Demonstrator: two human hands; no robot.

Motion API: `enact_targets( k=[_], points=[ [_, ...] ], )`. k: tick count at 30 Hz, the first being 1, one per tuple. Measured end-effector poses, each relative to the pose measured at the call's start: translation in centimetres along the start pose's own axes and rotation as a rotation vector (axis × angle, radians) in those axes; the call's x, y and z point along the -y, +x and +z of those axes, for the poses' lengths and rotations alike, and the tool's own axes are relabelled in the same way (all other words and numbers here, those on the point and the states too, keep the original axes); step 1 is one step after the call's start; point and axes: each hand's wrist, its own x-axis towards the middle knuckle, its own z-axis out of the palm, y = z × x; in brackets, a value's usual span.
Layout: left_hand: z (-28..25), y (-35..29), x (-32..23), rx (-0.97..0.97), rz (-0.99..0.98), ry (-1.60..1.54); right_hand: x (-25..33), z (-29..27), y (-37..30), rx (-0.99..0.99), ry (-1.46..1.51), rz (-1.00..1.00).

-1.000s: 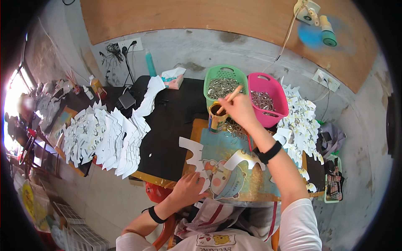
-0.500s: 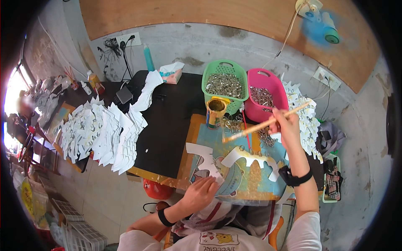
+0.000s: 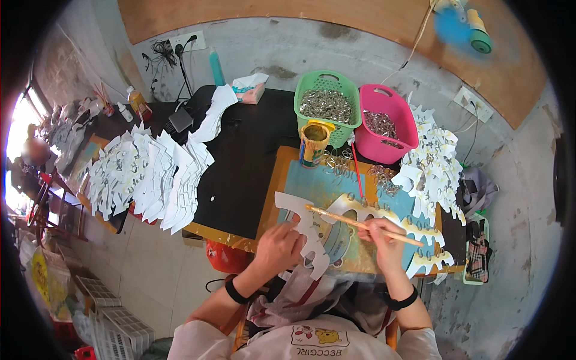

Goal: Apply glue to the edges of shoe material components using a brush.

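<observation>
White cutout (image 3: 311,233) apparently touches left hand (image 3: 279,246); right hand (image 3: 384,240) holds brush (image 3: 347,219).

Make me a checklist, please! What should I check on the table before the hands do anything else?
1. Brush held: ok, it is in the right hand.
2. Left hand by the white paper: ok, it is at the paper's left edge.
3. Pot upright and open: ok.
4. Enough left inside the pot: cannot tell, it looks too dark in there.
5. Brush tip off the paper: cannot tell, it looks over the paper, maybe touching.
6. Space beside the pot free: not ok, loose rings lie there.
</observation>
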Motion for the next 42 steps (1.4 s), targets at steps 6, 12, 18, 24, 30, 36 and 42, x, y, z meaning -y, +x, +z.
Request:
enact_targets(
  k=[6, 12, 18, 24, 30, 36, 42],
  points=[
    [0.4, 1.9, 2.1, -0.089, -0.056, 0.052, -2.6, 2.4, -1.7, 0.047, -0.564, -0.303],
    [1.1, 1.6, 2.7, -0.074, -0.049, 0.043, -4.2, 3.2, -4.5, 0.166, -0.745, -0.624],
    [1.1, 1.7, 2.5, -0.060, -0.069, 0.061, -5.7, 2.6, -6.8, 0.239, -0.933, -0.825],
    [1.1, 1.6, 2.2, -0.050, -0.081, 0.093, -6.4, 1.0, -9.0, 0.276, -0.907, -0.749],
    [1.5, 1.5, 2.6, -0.048, -0.081, 0.123, -6.0, -0.1, -10.0, 0.356, -0.879, -0.792],
    [1.8, 1.4, 2.5, -0.055, -0.079, 0.141, -5.1, -1.6, -11.0, 0.496, -0.886, -0.752],
    [1.7, 1.2, 2.2, -0.026, -0.090, 0.153, -3.4, -2.6, -11.3, 0.564, -0.924, -0.783]
  ],
)
